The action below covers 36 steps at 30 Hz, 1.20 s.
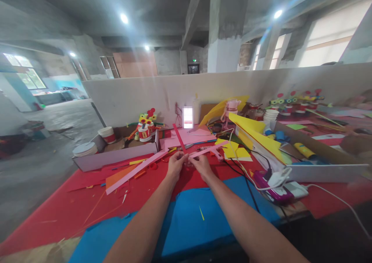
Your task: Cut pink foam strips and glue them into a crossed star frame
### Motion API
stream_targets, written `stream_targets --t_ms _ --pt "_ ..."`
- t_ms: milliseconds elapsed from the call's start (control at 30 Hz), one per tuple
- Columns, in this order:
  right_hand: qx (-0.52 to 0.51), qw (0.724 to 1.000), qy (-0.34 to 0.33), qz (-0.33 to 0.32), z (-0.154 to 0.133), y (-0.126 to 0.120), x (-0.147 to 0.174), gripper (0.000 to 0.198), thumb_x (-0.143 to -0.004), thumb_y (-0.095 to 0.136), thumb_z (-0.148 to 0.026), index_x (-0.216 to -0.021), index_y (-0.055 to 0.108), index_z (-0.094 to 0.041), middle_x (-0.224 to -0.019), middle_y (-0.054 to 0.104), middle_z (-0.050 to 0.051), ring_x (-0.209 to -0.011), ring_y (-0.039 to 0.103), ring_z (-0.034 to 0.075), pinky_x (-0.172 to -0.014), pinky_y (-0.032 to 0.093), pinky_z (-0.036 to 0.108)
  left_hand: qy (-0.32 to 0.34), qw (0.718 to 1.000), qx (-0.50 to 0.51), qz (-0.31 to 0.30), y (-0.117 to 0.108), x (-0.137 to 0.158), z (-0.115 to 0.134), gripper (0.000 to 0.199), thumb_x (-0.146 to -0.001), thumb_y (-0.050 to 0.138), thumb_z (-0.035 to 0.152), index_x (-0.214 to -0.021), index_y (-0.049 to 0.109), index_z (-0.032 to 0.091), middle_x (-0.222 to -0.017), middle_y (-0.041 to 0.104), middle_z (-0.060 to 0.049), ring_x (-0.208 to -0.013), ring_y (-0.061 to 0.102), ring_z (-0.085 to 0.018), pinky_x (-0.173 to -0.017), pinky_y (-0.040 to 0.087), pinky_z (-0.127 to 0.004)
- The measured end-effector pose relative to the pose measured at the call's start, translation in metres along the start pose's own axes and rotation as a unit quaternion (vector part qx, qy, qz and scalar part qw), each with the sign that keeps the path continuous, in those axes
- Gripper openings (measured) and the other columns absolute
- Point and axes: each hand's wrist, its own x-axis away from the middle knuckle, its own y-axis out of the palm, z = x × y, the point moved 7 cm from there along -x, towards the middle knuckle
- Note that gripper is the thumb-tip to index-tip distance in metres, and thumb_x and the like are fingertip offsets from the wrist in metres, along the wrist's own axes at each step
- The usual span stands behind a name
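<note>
Close together above the red table covering, my left hand (176, 166) and my right hand (201, 166) have their fingertips nearly meeting. Between the left thumb and fingers is the lower end of a red paper strip (179, 138), which slants up and away. A pink paper strip (210, 149) runs from the right fingertips out to the right. The exact join at the fingertips is too small to make out. Just beyond the right hand lies a pink glue gun (217, 154). Another long pink strip (135, 173) lies left of my left hand.
A shallow box (116, 157) with a paper-cup figure (145, 129) stands at left. On the right are yellow sheets (236, 151), an open box (322, 173) of paper rolls and a purple power strip (273, 189) with cables. Blue sheets (203, 205) cover the near edge.
</note>
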Motion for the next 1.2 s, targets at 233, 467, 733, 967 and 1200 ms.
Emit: stream_targets --t_ms 233,467,733,967,1200 --pt "-0.001 1.0 0.025 0.014 0.009 -0.003 -0.001 0.042 -0.052 0.082 -0.052 -0.07 0.066 -0.017 -0.061 0.066 0.002 -0.059 0.064 0.018 -0.063 0.057 0.034 0.003 1.0 0.01 0.018 -0.007 0.0 -0.002 0.039 -0.056 0.084 0.041 -0.064 0.054 0.018 -0.052 0.053 0.006 -0.044 0.049 -0.009 -0.044 0.039 -0.021" --pt "-0.016 0.999 0.009 0.026 0.007 -0.004 0.0 0.039 -0.056 0.079 -0.05 -0.072 0.063 -0.019 -0.061 0.065 0.0 -0.06 0.065 0.018 -0.063 0.057 0.034 -0.002 1.0 0.011 0.019 -0.004 -0.001 -0.004 0.038 -0.057 0.083 0.044 -0.066 0.059 0.016 -0.053 0.056 0.004 -0.047 0.052 -0.01 -0.048 0.042 -0.021" --pt "-0.033 0.999 0.013 0.037 0.009 -0.007 -0.002 0.037 -0.057 0.079 -0.047 -0.077 0.063 -0.02 -0.067 0.067 0.001 -0.062 0.067 0.02 -0.065 0.058 0.036 -0.022 0.999 0.0 -0.028 0.003 -0.001 -0.008 0.038 -0.058 0.083 0.044 -0.07 0.064 0.014 -0.06 0.063 -0.001 -0.052 0.056 -0.011 -0.053 0.045 -0.022" --pt "-0.034 0.998 0.002 0.048 0.009 -0.008 -0.004 0.036 -0.058 0.077 -0.047 -0.077 0.065 -0.019 -0.063 0.067 0.0 -0.06 0.067 0.02 -0.067 0.059 0.038 -0.017 1.0 -0.013 -0.02 0.001 -0.001 -0.008 0.036 -0.059 0.082 0.043 -0.068 0.065 0.014 -0.059 0.064 -0.002 -0.051 0.055 -0.011 -0.052 0.043 -0.022" --pt "0.017 0.999 -0.022 0.041 0.004 -0.011 -0.005 0.029 -0.06 0.076 -0.044 -0.075 0.066 -0.02 -0.069 0.069 0.002 -0.066 0.068 0.021 -0.068 0.057 0.036 -0.003 0.999 -0.036 -0.014 -0.003 -0.003 -0.008 0.032 -0.059 0.082 0.041 -0.064 0.065 0.014 -0.058 0.064 -0.002 -0.05 0.055 -0.011 -0.051 0.043 -0.022"
